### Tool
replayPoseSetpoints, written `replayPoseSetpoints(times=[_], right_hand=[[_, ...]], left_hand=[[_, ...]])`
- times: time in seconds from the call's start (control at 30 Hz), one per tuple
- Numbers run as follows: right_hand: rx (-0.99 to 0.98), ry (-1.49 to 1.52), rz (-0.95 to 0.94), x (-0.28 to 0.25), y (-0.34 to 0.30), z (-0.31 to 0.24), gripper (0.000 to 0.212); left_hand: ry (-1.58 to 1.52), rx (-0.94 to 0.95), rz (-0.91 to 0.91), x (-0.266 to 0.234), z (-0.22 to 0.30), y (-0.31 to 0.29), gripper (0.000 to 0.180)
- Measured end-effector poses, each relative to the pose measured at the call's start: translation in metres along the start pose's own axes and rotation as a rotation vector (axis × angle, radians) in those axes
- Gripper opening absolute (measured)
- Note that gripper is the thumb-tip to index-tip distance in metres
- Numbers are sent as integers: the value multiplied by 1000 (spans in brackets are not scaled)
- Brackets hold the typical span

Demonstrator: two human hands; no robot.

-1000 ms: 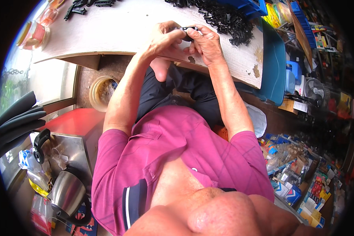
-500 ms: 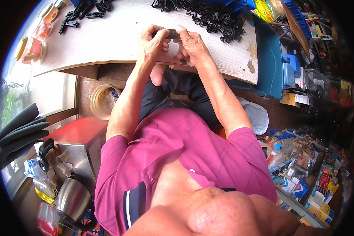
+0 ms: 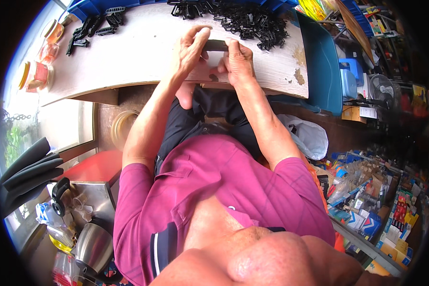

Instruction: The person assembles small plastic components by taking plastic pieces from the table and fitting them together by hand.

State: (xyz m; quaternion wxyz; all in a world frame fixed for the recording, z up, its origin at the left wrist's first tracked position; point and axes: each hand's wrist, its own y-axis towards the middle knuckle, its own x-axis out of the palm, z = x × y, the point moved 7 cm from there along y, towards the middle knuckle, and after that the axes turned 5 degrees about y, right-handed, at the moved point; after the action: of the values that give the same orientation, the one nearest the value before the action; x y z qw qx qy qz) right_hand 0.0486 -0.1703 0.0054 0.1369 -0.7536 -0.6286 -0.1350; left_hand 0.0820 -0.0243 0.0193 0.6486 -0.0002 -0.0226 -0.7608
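Observation:
Above the near part of the white table [image 3: 133,52], a short dark bar-shaped plastic piece [image 3: 216,45] spans the gap between my two hands. My left hand [image 3: 189,51] is closed at the piece's left end, thumb and fingers up against it. At the other end, my right hand [image 3: 238,61] pinches the piece, thumb on top and fingers curled. Part of the piece is hidden by the fingers. Beyond my right hand lies a heap of small black plastic parts [image 3: 257,29]. A smaller group of black clip-like pieces [image 3: 91,27] sits at the far left.
Blue bins [image 3: 143,10] line the table's back edge. A teal plastic tub [image 3: 321,71] stands against its right end. Lidded jars [image 3: 35,76] are at the left. A round bucket [image 3: 123,127] and a white bag [image 3: 310,138] are below the table.
My hands have moved slightly apart, showing more of the dark piece between them. The left fingers have straightened somewhat. The whole view has shifted a little.

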Motion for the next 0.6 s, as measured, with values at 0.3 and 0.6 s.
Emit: replayPoseSetpoints(times=[0.3,0.6], right_hand=[[57,91,437,-123,24,-77,44],[18,-12,688,-179,20,-104,38]], left_hand=[[1135,481,118,17,-6,88,21],[1160,721,236,23,1,67,10]])
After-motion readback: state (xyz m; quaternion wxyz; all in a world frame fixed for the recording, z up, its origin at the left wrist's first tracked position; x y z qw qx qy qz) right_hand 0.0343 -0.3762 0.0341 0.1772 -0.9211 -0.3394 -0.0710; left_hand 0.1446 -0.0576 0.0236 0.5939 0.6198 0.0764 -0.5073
